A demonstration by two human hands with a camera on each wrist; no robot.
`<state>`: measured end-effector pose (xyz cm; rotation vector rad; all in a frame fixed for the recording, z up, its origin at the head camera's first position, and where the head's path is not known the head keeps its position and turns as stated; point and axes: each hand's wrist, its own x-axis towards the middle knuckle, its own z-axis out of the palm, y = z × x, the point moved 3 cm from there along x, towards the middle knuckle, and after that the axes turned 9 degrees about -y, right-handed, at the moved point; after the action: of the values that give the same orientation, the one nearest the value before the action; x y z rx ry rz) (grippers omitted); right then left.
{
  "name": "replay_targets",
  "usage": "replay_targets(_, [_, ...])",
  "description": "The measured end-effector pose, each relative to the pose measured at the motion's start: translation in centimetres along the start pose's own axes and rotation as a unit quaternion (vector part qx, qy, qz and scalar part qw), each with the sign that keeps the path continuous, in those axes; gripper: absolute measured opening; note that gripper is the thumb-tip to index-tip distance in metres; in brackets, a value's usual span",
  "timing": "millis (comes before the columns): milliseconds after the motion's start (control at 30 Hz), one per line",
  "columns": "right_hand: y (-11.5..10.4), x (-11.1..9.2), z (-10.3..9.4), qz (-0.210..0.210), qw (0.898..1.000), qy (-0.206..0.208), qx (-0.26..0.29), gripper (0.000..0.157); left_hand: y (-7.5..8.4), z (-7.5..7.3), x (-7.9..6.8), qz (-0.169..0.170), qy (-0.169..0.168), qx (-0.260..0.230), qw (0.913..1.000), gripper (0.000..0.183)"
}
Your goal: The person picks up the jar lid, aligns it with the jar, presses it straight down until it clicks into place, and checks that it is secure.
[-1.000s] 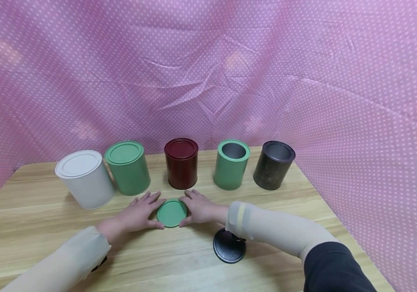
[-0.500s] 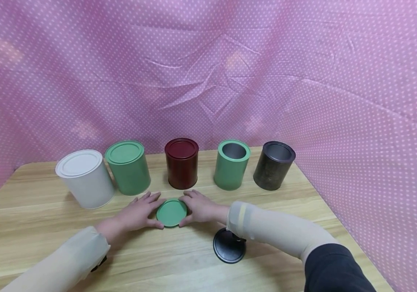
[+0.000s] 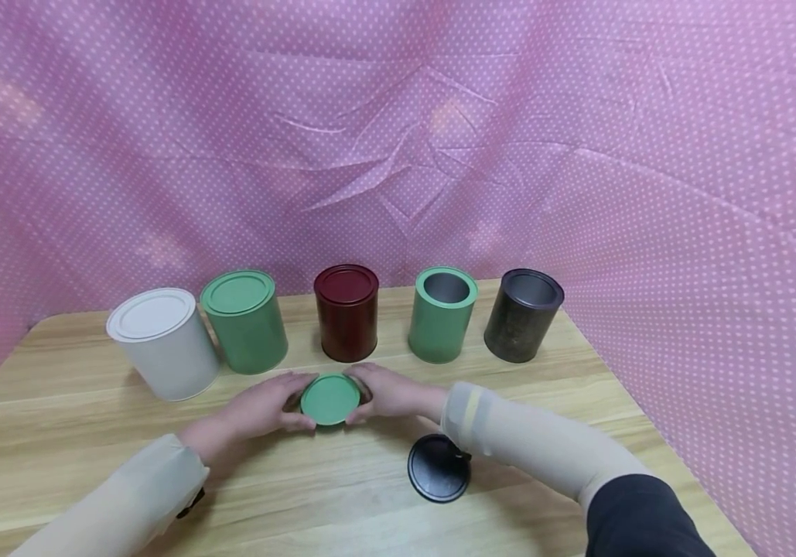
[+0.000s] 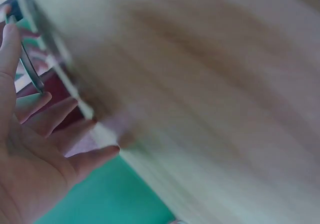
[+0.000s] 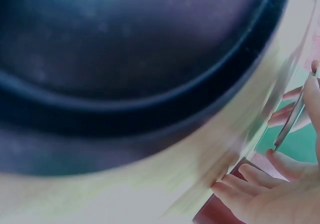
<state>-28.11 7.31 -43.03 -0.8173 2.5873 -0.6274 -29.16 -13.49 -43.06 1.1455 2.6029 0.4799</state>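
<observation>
Between my two hands is a round green can lid. My left hand pinches its left edge between thumb and fingers, and my right hand pinches the opposite edge. Both wrist views show the lid edge-on, raised off the wooden table: the left wrist view catches the lid between thumb and index fingertip, the right wrist view the lid likewise. A black lid lies under my right forearm and fills much of the right wrist view. Behind stand an open green can and an open black can.
At the back left are a white can and a green can, both with lids on. A lidded dark red can stands just beyond my hands. Pink dotted cloth hangs behind and to the right of the table.
Over the last half second my fingers have closed in on the green lid's edges, and it has come up off the table slightly. The cans and the black lid stay put.
</observation>
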Motion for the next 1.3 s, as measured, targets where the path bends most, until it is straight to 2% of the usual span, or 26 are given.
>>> replay_targets(167, [0.4,-0.5,-0.5,-0.032,0.999,0.017,0.021,0.071,0.8,-0.5,0.1,0.001,0.024,-0.017,0.9996,0.081])
replay_targets(267, [0.7,-0.9,-0.8,-0.042,0.998,0.024,0.028,0.07,1.1,-0.6,0.3,-0.001,0.026,-0.019,0.9995,0.081])
replay_targets(467, [0.9,-1.6,-1.2,-0.04,0.998,0.029,0.032,0.073,1.7,-0.7,0.4,-0.008,0.02,-0.062,0.9979,0.08])
replay_targets(633, [0.9,-2.2,-1.8,-0.043,0.998,0.035,0.041,0.075,2.0,-0.7,0.5,-0.007,0.033,-0.079,0.9963,0.081])
replay_targets(1033, [0.6,-4.4,-3.4,-0.043,0.995,0.043,0.079,0.075,3.7,-1.3,0.5,-0.014,0.063,-0.1,0.9929,0.082])
replay_targets(1300, [0.6,-6.0,-4.6,-0.054,0.993,0.08,0.062,0.077,5.1,-1.9,0.8,-0.016,0.087,-0.112,0.9898,0.081])
